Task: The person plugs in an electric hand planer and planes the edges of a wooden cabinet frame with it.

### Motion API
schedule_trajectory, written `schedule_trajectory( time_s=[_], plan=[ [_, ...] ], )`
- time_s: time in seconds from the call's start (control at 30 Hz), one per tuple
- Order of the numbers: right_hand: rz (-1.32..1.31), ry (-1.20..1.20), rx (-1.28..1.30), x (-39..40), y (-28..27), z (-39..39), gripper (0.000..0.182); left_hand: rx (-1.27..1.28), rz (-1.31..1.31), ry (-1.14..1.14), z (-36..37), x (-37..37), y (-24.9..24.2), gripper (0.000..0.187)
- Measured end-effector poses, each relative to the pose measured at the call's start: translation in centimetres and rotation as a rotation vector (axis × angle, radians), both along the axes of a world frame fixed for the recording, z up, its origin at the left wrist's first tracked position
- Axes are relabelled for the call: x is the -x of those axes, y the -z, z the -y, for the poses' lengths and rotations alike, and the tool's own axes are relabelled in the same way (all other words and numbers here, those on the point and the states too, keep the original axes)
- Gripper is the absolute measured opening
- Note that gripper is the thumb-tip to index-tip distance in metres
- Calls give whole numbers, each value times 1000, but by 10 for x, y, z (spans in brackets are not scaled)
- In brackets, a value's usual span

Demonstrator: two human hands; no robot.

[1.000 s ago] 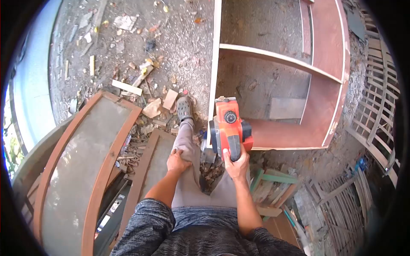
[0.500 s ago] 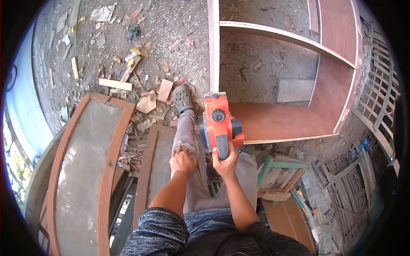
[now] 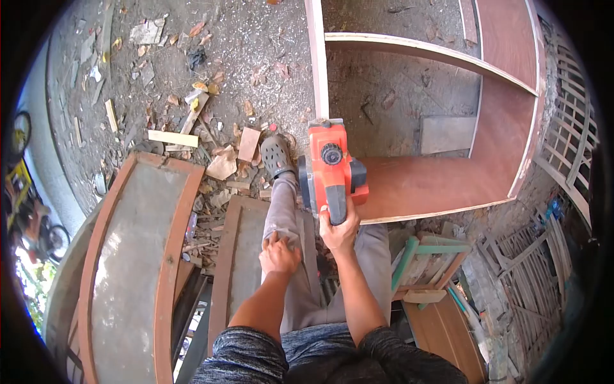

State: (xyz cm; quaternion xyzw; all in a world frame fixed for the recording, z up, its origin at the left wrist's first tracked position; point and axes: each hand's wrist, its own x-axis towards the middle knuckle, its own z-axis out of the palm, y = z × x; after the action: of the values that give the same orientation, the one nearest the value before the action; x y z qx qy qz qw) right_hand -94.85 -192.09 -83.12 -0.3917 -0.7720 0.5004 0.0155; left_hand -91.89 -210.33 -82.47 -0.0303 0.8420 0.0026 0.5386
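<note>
My right hand [image 3: 340,232] is wrapped round the rear handle of a red and black electric planer [image 3: 329,168]. The planer sits at the near left corner of a reddish-brown wooden cabinet frame [image 3: 422,185], by the lower end of its long pale left edge [image 3: 318,64]. The tool's underside is hidden. My left hand [image 3: 279,256] rests on my left knee, over the grey trousers, with its fingers partly spread and nothing in them.
Wood-framed panels [image 3: 163,256] lie at the left. Wood offcuts [image 3: 173,138], leaves and shavings litter the ground ahead. A green-edged frame [image 3: 430,248] stands at the lower right, with slatted wooden pieces [image 3: 521,272] beyond it. Motorbikes show at the far left.
The planer and my right hand have moved slightly up along the cabinet's left edge. The view has shifted a little, bringing motorbikes into sight at the far left. My left hand stays on the knee.
</note>
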Motion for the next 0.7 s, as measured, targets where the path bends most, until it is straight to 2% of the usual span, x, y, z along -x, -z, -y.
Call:
schedule_trajectory(
  time_s=[0.13, 0.27, 0.37, 0.5, 0.7],
  plan=[
    [23, -46, -19, 27, 6, -16, 17, -3, -16, 4, -3, -3, -1, 45],
    [-38, -16, 25, 73, 9, -32, 19, 3, 8, -11, -4, 0, -2, 45],
    [-60, -30, -69, 115, 13, -47, 11, 14, 34, -21, -7, 6, -4, 45],
    [7, -56, -113, 166, 5, -63, 12, 16, 15, -13, -8, 6, -1, 45],
    [-43, -69, -121, 214, 11, -77, 15, 18, 23, -10, -10, 13, -1, 44]
  ],
)
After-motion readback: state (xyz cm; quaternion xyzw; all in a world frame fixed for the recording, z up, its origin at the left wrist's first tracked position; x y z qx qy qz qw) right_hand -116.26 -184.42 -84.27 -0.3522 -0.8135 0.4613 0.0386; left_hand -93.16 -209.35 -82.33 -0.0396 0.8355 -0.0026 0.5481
